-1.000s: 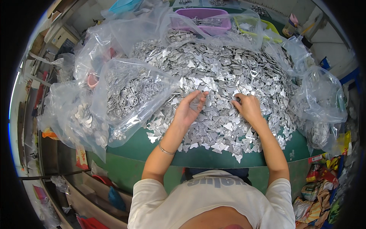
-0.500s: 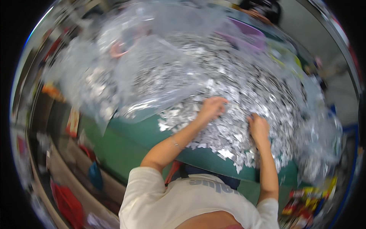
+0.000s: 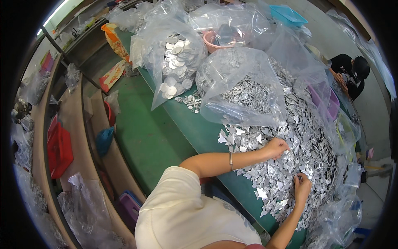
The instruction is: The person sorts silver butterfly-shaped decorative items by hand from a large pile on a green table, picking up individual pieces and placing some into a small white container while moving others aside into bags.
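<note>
A wide heap of small flat silver metal pieces (image 3: 265,176), many with pointed shapes, covers the right part of the green table (image 3: 186,128). My left hand (image 3: 275,148) is over the heap with its fingers curled together; whatever is in them is too small to make out. Nearer to me and to the right, my right hand (image 3: 303,186) pinches what looks like a small metal piece between thumb and fingers, just above the heap. A thin bracelet (image 3: 231,161) circles my left wrist.
Clear plastic bags hold round silver discs (image 3: 176,62) and ring-like metal parts (image 3: 253,95). A pink basin (image 3: 212,45), a blue tray (image 3: 289,15) and a purple basin (image 3: 331,103) stand beyond. Shelves with a red bin (image 3: 60,145) are at left. A person in black (image 3: 348,74) works at far right.
The view has swung left, so the table now slants and the shelves show more. Both hands stay over the heap, with fingers still drawn together.
</note>
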The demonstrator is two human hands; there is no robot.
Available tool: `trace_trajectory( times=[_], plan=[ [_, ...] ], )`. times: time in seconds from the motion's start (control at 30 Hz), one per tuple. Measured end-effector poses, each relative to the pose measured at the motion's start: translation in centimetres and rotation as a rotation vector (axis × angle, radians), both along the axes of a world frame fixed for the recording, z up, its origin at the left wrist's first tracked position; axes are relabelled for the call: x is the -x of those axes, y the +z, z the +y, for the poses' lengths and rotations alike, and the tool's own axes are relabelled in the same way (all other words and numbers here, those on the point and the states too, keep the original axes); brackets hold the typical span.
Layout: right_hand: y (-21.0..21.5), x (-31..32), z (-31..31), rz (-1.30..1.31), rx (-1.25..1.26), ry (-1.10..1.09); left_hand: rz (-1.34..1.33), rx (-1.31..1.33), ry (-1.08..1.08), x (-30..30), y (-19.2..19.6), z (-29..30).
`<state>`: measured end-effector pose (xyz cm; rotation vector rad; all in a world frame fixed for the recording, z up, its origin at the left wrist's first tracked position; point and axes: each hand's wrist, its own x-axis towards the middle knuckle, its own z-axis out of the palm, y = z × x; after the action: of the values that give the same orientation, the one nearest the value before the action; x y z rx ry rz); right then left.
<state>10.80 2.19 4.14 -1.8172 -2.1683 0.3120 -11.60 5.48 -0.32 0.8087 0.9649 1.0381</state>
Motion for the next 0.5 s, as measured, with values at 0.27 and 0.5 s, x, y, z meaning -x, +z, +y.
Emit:
trace_trajectory(
  times=[0.27, 0.5],
  plan=[
    [-4.1, -2.6, 1.2, 0.376, -0.068, -0.034, 0.097, 0.005, 0.009, 1.1, 0.9, 0.0],
    [-3.1, -2.3, 0.1, 0.865, 0.026, -0.328, -0.011, 0.04, -0.065, 1.0, 1.5, -0.4]
  ],
)
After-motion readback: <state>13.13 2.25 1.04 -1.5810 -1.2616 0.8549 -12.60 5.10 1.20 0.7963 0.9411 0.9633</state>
